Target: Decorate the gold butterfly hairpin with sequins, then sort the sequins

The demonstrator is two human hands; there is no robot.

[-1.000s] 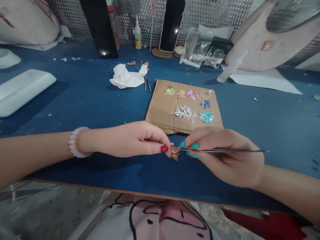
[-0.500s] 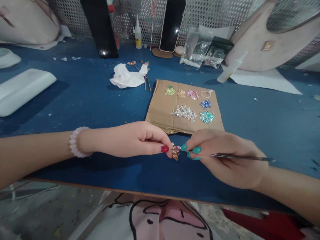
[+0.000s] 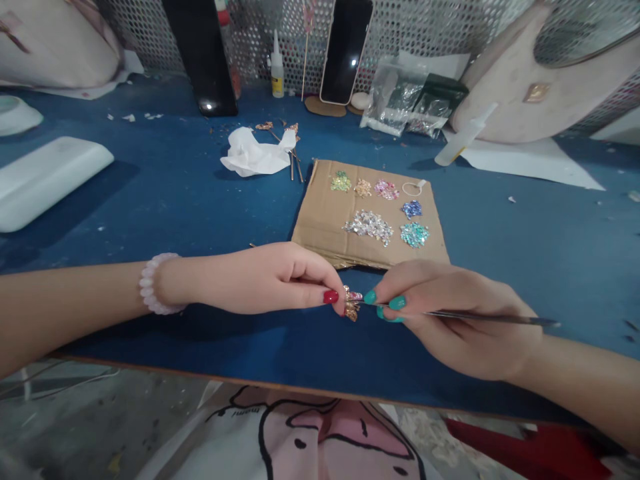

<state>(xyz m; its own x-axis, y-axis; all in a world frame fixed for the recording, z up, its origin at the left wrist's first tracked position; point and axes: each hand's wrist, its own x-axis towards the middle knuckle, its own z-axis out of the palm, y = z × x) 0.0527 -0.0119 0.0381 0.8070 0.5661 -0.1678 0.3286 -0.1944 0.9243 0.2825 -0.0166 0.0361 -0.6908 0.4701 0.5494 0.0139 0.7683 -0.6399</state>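
Note:
Between the thumb and fingers of my left hand [image 3: 290, 283] is pinched a small gold ornament [image 3: 353, 309] with pink stones on it; much of it is hidden by my fingertips. My right hand [image 3: 450, 313] is closed around thin metal tweezers [image 3: 480, 318], whose tip is at the ornament's right side. Whether the tip touches it I cannot make out. Just beyond both hands lies a piece of cardboard [image 3: 320, 213], bearing small piles of silver rhinestones [image 3: 370, 227], turquoise rhinestones [image 3: 415, 234], and blue, pink, peach and green ones.
A crumpled white tissue [image 3: 255, 153] lies left of the cardboard, beside thin gold sticks [image 3: 296, 163]. Glue bottles [image 3: 277, 70], a propped phone [image 3: 346, 53] and plastic bags [image 3: 393, 93] stand along the back. A white case [image 3: 55, 180] is at the left.
The tweezers and my right fingertips have shifted slightly to the right, a little back from the ornament. My left hand stays almost still.

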